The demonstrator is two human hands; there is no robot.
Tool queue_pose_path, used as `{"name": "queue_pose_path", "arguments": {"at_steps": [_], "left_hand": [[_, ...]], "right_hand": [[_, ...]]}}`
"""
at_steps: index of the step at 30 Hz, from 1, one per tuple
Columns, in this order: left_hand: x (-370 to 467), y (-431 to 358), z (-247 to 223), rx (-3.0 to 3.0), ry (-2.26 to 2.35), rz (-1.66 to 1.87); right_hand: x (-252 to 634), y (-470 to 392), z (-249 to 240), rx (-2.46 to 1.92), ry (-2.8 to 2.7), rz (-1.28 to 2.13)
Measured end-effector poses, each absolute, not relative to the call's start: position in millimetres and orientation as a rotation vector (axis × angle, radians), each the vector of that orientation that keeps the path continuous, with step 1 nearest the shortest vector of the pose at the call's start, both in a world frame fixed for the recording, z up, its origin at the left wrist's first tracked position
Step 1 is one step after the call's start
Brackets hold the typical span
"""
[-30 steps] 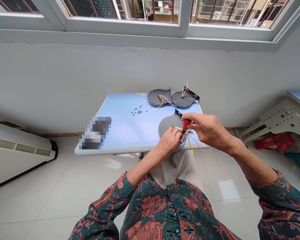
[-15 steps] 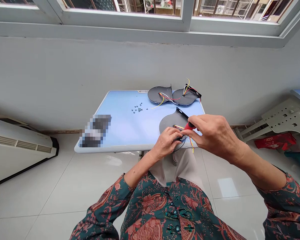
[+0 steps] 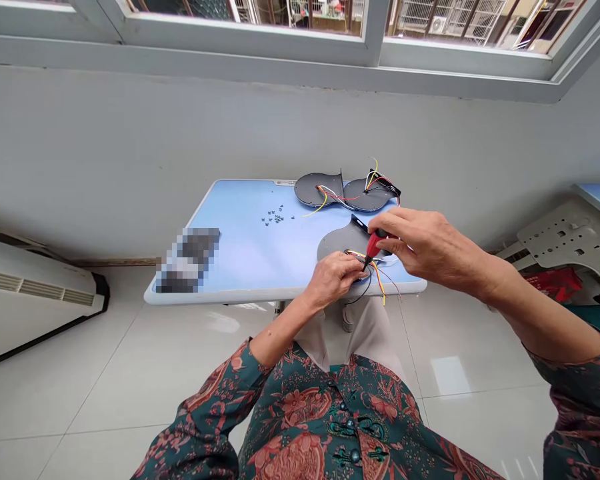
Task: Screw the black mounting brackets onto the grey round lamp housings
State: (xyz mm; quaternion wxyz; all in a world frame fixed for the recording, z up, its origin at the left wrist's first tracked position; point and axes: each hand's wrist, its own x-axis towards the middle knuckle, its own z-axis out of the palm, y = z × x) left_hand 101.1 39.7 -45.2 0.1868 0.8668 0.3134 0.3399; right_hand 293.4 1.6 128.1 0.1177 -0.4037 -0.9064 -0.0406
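A red screwdriver (image 3: 373, 246) is gripped near its top by my right hand (image 3: 414, 241), its dark tip pointing down toward the near edge of a dark round plate (image 3: 337, 241). My left hand (image 3: 334, 277) has its fingers closed at that same edge, beside the tip; what they pinch is hidden. Yellow, red, white and black wires (image 3: 380, 283) come from the plate and hang over the table's front edge. Two similar plates with wires, one on the left (image 3: 310, 189) and one on the right (image 3: 375, 197), lie at the back.
Several small screws (image 3: 279, 219) are scattered on the blue table (image 3: 240, 247). A pixelated dark object (image 3: 190, 260) lies at its left end. Behind the table is a wall with a window above. A white appliance (image 3: 35, 287) stands at the left on the floor.
My right hand has risen a little and shifted right with the screwdriver, so more of its red handle and shaft shows. My left hand stays at the plate's edge.
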Motion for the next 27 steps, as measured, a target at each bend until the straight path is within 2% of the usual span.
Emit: {"name": "queue_pose_path", "arguments": {"at_steps": [7, 9, 15, 21, 23, 27], "left_hand": [[102, 41, -53, 2.508, 0.873, 0.985], [103, 41, -55, 2.530, 0.886, 0.992], [103, 41, -54, 2.544, 0.903, 0.953], [103, 39, -57, 2.491, 0.881, 1.003], [104, 40, -58, 2.494, 0.894, 1.006], [105, 39, -58, 2.486, 0.910, 1.009]], "right_hand": [[269, -7, 120, -1.527, -2.458, -0.567], [268, -7, 123, -1.523, -2.490, -0.565], [283, -2, 131, -1.112, -2.783, -0.371], [271, -3, 123, -1.761, -2.477, -0.600], [273, -2, 125, -1.690, -2.526, -0.590], [287, -1, 128, -1.186, -2.746, -0.442]]}}
